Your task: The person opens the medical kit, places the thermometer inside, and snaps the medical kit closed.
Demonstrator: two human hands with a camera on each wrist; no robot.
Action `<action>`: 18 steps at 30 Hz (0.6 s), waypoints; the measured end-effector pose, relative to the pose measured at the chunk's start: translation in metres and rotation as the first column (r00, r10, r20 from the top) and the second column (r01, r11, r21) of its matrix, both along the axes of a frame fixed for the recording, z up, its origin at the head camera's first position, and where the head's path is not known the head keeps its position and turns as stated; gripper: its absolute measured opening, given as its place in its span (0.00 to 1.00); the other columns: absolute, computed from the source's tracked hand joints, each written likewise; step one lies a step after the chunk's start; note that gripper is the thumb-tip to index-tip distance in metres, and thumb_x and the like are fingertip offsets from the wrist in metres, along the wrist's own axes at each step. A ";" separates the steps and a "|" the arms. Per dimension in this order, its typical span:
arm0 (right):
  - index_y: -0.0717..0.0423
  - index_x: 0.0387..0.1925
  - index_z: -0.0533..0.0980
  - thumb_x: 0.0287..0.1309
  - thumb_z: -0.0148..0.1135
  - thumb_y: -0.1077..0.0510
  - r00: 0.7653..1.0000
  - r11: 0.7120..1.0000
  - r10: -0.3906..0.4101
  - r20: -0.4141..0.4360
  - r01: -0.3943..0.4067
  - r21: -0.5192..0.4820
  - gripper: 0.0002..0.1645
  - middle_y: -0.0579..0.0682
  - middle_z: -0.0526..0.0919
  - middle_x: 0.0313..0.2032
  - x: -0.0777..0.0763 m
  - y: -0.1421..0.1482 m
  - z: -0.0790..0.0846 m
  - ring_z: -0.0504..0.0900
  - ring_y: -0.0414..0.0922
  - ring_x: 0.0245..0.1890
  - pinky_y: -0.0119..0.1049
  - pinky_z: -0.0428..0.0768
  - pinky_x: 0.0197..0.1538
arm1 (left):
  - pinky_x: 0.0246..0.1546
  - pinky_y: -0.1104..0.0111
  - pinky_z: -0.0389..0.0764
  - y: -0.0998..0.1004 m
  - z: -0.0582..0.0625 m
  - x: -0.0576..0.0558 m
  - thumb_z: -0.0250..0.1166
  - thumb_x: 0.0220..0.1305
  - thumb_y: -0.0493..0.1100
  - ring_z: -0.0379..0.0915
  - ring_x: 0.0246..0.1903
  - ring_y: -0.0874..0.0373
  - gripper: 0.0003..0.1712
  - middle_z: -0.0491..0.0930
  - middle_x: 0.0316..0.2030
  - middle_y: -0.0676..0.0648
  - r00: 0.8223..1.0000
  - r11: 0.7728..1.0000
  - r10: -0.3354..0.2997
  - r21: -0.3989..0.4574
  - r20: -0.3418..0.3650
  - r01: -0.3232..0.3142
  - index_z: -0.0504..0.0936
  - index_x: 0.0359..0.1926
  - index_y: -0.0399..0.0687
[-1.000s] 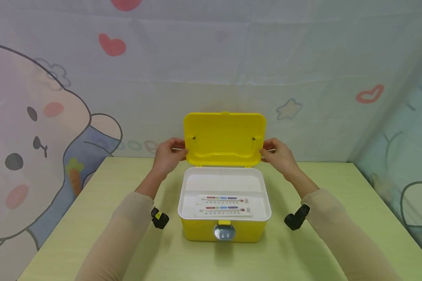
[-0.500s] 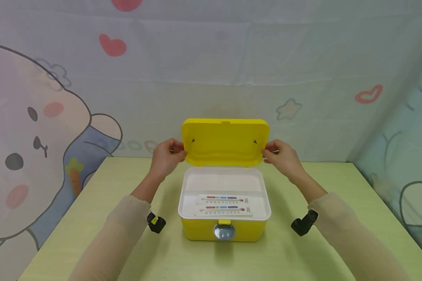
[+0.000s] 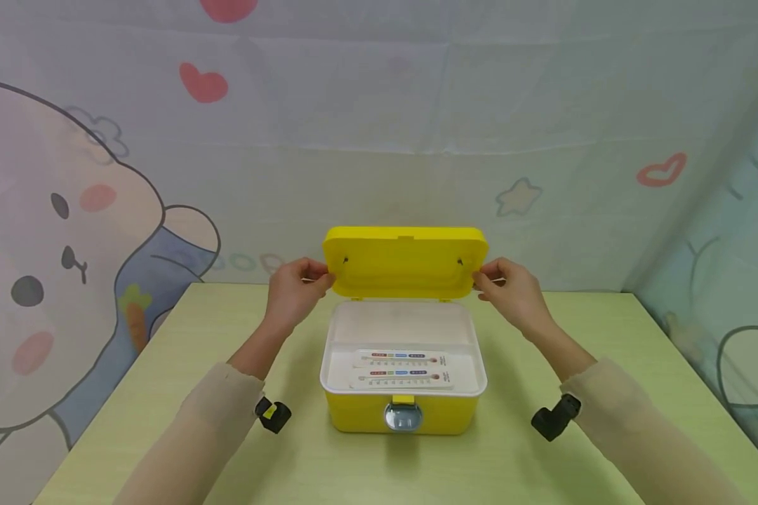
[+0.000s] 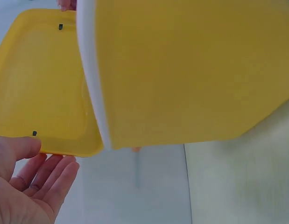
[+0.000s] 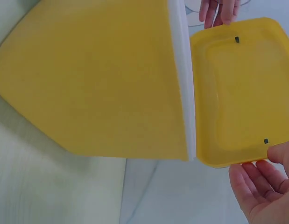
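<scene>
A yellow storage box (image 3: 354,414) with a white inner tray (image 3: 360,322) stands on the table, its yellow lid (image 3: 404,266) raised on the back hinges and leaning forward. The left hand (image 3: 293,294) pinches the lid's left edge between thumb and fingers. At the opposite edge, the right hand (image 3: 513,294) grips the lid the same way. Two flat white packs (image 3: 401,379) printed with coloured bars and scales lie in the front part of the tray. A clear latch (image 3: 403,416) hangs on the box front. In the left wrist view, the thumb lies on the inside of the lid (image 4: 46,84).
The box stands mid-table on a pale wooden table (image 3: 215,330). A printed cloth backdrop (image 3: 354,105) hangs right behind the table, with a cartoon animal at left. Black wrist cameras (image 3: 273,415) stick out from both sleeves.
The lid has tilted forward, its top edge coming down toward the box while both hands keep hold of its sides. Both forearms have shifted slightly outward and nearer. The box and packs stay put.
</scene>
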State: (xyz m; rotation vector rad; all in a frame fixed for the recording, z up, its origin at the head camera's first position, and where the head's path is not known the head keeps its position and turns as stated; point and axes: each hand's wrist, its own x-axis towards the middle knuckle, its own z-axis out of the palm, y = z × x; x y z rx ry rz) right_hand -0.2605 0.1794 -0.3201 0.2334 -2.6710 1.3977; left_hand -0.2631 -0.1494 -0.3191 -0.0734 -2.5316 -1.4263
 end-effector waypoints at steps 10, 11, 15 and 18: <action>0.57 0.61 0.65 0.63 0.48 0.39 0.985 0.971 0.158 0.066 -0.167 0.169 0.33 0.57 0.73 0.57 0.017 0.014 0.011 0.73 0.55 0.55 0.51 0.75 0.53 | 0.45 0.59 0.79 -0.004 0.016 0.021 0.60 0.60 0.55 0.75 0.47 0.52 0.24 0.78 0.47 0.47 0.980 0.979 -0.166 -0.099 0.113 0.177 0.75 0.51 0.45; 0.57 0.62 0.64 0.63 0.47 0.38 0.982 0.968 0.171 0.079 -0.183 0.174 0.35 0.57 0.72 0.57 0.018 0.015 0.012 0.72 0.55 0.56 0.52 0.75 0.54 | 0.46 0.59 0.79 -0.004 0.017 0.023 0.60 0.60 0.57 0.75 0.48 0.52 0.26 0.77 0.48 0.47 0.977 0.977 -0.170 -0.105 0.126 0.184 0.74 0.51 0.45; 0.57 0.64 0.61 0.60 0.46 0.33 0.968 0.959 0.206 0.145 -0.229 0.168 0.41 0.57 0.70 0.60 0.020 0.016 0.016 0.72 0.55 0.56 0.52 0.74 0.55 | 0.47 0.58 0.79 -0.004 0.019 0.027 0.59 0.59 0.61 0.74 0.50 0.52 0.30 0.77 0.50 0.48 0.971 0.970 -0.180 -0.138 0.157 0.202 0.73 0.54 0.46; 0.58 0.65 0.59 0.61 0.44 0.32 0.952 0.952 0.245 0.186 -0.273 0.140 0.42 0.58 0.68 0.60 0.024 0.019 0.019 0.72 0.56 0.55 0.52 0.73 0.56 | 0.47 0.57 0.79 -0.004 0.019 0.030 0.58 0.59 0.62 0.75 0.50 0.51 0.32 0.76 0.52 0.47 0.968 0.964 -0.191 -0.154 0.162 0.216 0.72 0.56 0.45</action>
